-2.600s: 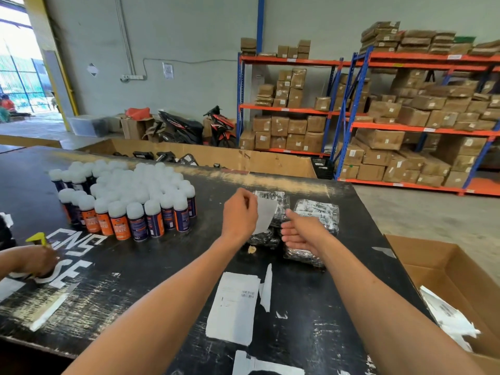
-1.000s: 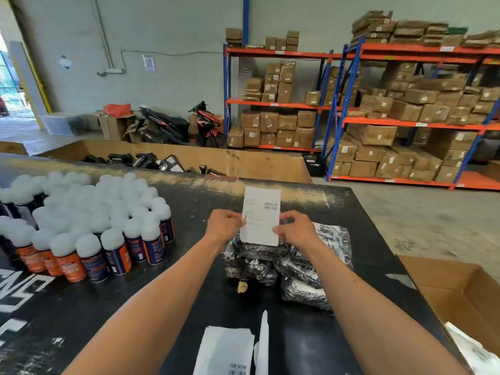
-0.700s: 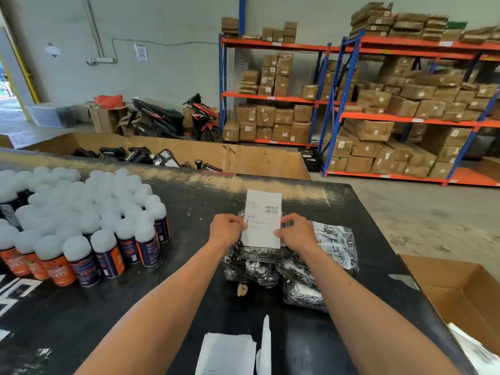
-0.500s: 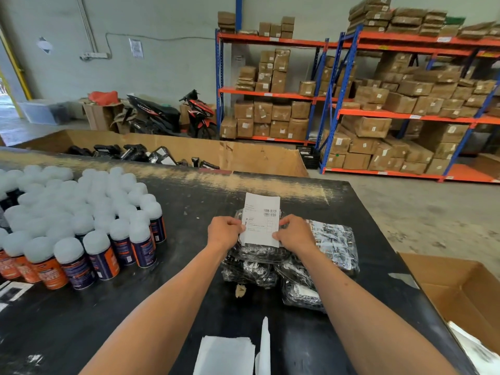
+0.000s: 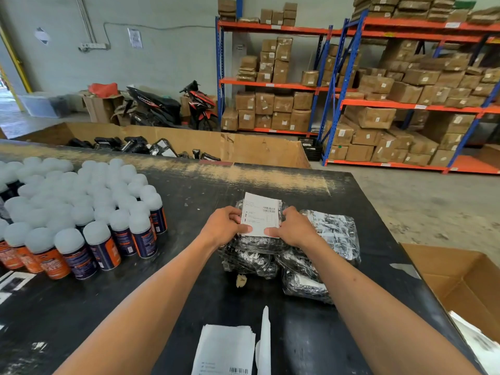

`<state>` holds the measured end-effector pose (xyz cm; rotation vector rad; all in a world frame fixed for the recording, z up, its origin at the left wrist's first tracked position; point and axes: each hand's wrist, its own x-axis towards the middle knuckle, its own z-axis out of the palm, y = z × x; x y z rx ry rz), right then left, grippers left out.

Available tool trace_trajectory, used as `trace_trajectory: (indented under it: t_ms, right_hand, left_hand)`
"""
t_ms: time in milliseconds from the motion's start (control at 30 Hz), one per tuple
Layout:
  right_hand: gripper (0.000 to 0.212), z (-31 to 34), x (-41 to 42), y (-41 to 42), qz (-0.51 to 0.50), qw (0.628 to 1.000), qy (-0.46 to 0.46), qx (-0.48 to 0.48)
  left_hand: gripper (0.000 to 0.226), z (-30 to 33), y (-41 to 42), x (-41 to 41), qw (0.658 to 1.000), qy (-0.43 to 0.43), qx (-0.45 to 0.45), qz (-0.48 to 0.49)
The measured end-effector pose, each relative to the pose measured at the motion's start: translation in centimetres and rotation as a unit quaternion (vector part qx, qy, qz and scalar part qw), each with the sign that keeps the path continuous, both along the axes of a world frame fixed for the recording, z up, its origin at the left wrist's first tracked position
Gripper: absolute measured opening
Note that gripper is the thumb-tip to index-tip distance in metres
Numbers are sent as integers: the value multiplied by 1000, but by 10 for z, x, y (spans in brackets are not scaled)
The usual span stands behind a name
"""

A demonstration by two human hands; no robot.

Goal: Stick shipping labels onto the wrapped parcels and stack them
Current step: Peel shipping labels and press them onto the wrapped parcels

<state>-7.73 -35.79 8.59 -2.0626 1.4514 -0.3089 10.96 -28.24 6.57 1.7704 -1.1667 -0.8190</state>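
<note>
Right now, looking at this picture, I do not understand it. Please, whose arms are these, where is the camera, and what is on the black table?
No machine here: a person wears the camera on the head, looking down at their own arms. The left hand and right hand press a white shipping label onto the top wrapped parcel, thumbs on its lower corners. More wrapped parcels lie beside and under it on the black table. To the left stand many white-capped bottles. Spare labels lie near the front edge.
</note>
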Motion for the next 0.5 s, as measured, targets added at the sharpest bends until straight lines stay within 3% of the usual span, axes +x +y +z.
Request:
trace_trajectory:
  t_ms: [167,267,367,500]
  right_hand:
    - [78,4,-9,2,24,1000,-9,19]
    - [61,5,-16,7,86,993,12,-79]
    - [48,6,-15,16,217,965,20,-148]
    - [62,-5,0,17,291,953,54,-60]
  left_hand:
    - [66,3,4,3,997,-75,1,-28]
    - [77,2,5,11,995,-80,23,-47]
    - [88,3,5,15,992,-75,60,-79]
    - [98,5,5,17,988,-68,90,-106]
